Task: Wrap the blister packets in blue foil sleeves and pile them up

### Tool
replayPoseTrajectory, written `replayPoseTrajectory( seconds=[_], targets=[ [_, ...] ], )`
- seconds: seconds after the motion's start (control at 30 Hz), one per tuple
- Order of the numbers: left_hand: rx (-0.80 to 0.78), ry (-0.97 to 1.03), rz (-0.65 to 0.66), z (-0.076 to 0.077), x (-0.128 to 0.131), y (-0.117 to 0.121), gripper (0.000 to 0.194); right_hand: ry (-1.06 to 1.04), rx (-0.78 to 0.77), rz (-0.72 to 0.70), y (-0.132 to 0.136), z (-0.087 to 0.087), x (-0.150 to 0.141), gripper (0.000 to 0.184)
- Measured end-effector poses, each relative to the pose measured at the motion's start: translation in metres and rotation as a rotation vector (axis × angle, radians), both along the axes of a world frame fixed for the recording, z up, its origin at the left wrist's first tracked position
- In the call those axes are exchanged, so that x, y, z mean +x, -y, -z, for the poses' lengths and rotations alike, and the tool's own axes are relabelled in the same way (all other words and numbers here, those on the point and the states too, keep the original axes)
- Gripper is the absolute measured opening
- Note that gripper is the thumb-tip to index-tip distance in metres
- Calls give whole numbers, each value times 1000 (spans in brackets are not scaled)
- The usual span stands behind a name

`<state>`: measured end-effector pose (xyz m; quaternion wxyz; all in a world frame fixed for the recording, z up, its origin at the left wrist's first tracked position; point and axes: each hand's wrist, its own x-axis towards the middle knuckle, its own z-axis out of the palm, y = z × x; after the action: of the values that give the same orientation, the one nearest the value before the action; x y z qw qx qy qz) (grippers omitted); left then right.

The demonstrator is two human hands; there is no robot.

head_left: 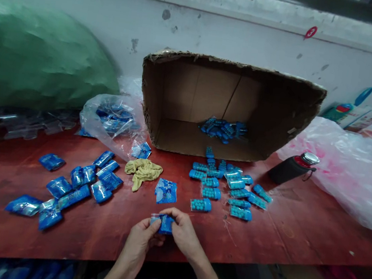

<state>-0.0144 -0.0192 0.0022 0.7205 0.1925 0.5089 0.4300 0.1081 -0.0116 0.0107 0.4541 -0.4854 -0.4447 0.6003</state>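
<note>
Holding blue packet [165, 224] in both hands [164, 229].

Near the front edge of the red bench [280, 229], the left hand [138, 239] and right hand [184, 233] are holding a blue packet [165, 224] between them. Blue pouches [73, 197] are lying towards the left edge, while clear tubes of blue balls [211, 193] are lying before an open cardboard box [173, 135] that is standing near the back edge
</note>
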Motion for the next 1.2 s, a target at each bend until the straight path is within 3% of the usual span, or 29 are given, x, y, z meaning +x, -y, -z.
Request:
replayPoseTrajectory(
  seconds=[0.13,0.23,0.3,0.37,0.47,0.53,0.7,0.87,0.97,1.2],
  targets=[
    [-16,74,-23,-1,1,2,25,20,-25,44,1,0,-6,26],
    [-83,141,-33,-2,-1,1,21,163,86,-29,3,-6,5,28],
    [-117,159,-62,-2,-3,-1,18,418,239,13,1,-9,22,27],
    [-143,161,-96,-2,-5,-4,15,797,336,154,-4,-9,42,28],
    [-178,163,-118,-4,-6,-8,14,1284,283,240,-12,-1,65,31],
    [-192,151,-126,-5,-6,-9,15,1405,258,191,-13,7,68,27],
    [-180,94,-136,-5,-5,-8,17,1206,352,201,-7,19,48,22],
    [-117,55,-152,-2,-4,-9,14,562,180,283,-6,9,34,19],
    [-99,50,-153,-2,-3,-10,14,279,126,255,-3,-4,28,20],
    [-68,73,-118,-3,-4,-8,23,196,135,144,7,-14,19,18]
  ],
)
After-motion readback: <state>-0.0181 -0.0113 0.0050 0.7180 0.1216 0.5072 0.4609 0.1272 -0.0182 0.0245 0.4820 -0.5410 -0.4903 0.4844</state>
